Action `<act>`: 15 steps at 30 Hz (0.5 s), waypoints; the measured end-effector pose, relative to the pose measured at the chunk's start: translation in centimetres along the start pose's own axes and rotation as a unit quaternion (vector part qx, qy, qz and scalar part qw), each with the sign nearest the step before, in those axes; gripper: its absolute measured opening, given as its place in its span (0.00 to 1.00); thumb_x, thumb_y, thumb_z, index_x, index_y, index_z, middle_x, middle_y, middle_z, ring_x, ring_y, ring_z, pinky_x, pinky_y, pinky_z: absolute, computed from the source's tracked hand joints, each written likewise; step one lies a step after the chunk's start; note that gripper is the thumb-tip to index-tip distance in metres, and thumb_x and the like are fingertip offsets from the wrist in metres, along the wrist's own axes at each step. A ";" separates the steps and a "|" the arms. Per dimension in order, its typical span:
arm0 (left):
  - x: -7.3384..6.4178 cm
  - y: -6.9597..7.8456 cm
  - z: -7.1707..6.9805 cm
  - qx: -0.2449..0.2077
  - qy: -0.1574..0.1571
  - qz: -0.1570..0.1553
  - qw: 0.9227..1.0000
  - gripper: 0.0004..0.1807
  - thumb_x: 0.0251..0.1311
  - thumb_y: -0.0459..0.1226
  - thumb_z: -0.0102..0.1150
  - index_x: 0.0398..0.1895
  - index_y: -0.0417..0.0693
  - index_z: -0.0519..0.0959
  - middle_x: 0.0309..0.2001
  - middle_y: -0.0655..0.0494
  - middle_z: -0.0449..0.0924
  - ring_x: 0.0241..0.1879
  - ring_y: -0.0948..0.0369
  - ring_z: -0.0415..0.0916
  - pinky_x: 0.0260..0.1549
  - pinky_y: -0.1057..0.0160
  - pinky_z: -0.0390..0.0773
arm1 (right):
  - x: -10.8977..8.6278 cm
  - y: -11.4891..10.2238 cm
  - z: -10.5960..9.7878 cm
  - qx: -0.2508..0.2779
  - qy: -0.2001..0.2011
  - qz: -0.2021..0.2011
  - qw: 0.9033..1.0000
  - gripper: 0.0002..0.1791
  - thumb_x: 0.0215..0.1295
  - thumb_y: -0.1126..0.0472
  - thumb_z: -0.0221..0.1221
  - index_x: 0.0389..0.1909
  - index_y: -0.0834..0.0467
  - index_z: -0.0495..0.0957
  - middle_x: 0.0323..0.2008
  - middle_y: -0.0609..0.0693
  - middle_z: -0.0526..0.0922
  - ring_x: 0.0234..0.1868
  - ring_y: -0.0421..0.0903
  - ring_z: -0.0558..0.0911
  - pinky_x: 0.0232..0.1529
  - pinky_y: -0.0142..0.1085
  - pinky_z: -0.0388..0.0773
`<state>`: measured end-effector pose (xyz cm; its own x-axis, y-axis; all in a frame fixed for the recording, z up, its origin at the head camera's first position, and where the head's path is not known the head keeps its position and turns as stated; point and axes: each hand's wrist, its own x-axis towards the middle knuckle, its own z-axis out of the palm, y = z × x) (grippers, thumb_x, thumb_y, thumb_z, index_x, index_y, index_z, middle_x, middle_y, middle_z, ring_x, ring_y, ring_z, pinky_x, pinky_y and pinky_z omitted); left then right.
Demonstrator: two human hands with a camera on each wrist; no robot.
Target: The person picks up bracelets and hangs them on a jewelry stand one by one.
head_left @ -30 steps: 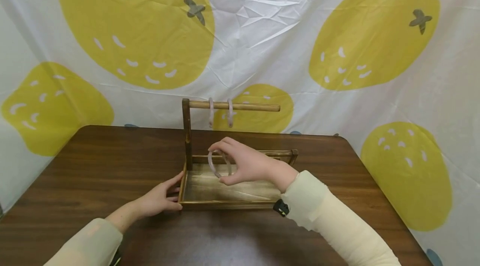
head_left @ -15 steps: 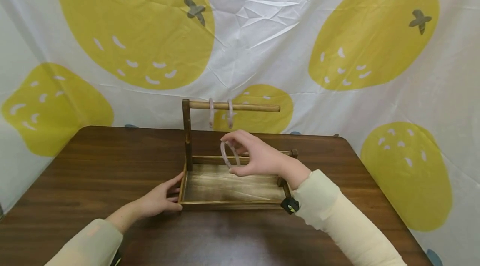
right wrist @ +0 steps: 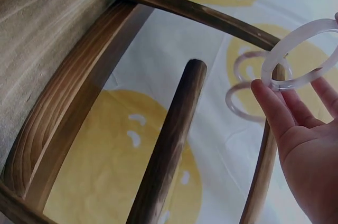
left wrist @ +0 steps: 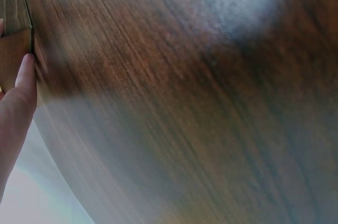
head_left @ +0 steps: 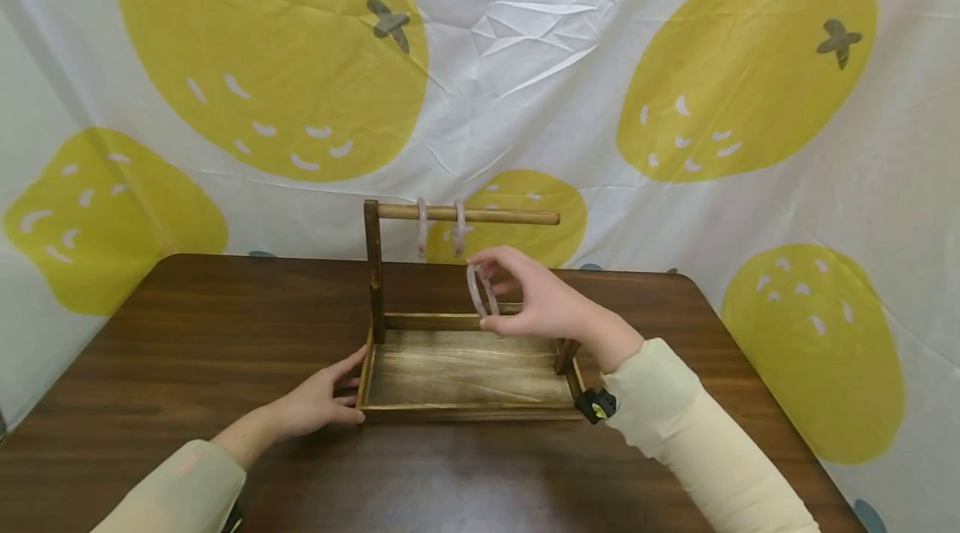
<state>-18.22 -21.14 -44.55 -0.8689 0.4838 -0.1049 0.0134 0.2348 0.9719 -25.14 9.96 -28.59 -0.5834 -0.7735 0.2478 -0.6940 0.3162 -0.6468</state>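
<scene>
My right hand (head_left: 543, 299) pinches a pale, translucent bangle (head_left: 475, 291) between thumb and fingers, above the tray of a wooden stand (head_left: 472, 412). Two similar bangles, one nearer the post (head_left: 422, 233) and one further along (head_left: 459, 233), hang from the stand's upper rod (head_left: 517, 217). That rod's right end is free. In the right wrist view, the held bangle (right wrist: 269, 65) appears close up, with the hanging pair partly behind it. My left hand (head_left: 318, 399) rests against the tray's left side. Its thumb (left wrist: 26, 76) touches the front corner; the other fingers are mostly hidden.
The stand's upright post (head_left: 375, 274) rises at the tray's left. A second, lower rod (right wrist: 174, 134) shows in the right wrist view, partly hidden by my right hand in the head view. The stand sits on a dark wooden table (head_left: 247, 324) before a lemon-print cloth (head_left: 525, 99).
My right hand has moved right and upward with the bangle, from over the tray's middle towards the upper rod's free end. My left hand, the stand and the hanging bangles have stayed put.
</scene>
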 end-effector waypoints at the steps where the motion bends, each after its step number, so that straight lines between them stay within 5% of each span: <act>1: 0.0 0.0 0.0 0.000 0.000 0.000 1.000 0.54 0.51 0.24 0.62 0.72 0.32 0.33 0.69 0.23 0.33 0.63 0.30 0.55 0.54 0.54 0.77 | -0.1 0.0 -0.2 0.002 0.003 0.001 1.000 0.36 0.50 0.68 0.66 0.61 0.64 0.63 0.55 0.58 0.69 0.57 0.53 0.71 0.57 0.39 0.77; 15: 0.0 0.0 0.0 -0.002 -0.004 0.000 1.000 0.54 0.51 0.25 0.62 0.72 0.33 0.33 0.68 0.21 0.35 0.63 0.30 0.56 0.54 0.55 0.78 | -1.2 0.7 -3.0 0.030 0.078 0.007 0.996 0.36 0.51 0.73 0.63 0.61 0.67 0.60 0.54 0.61 0.67 0.56 0.52 0.68 0.62 0.49 0.72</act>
<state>-18.18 -21.16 -44.54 -0.8653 0.4898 -0.1064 0.0118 0.2322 0.9726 -26.16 12.75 -27.16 -0.6547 -0.6731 0.3439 -0.6610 0.2891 -0.6925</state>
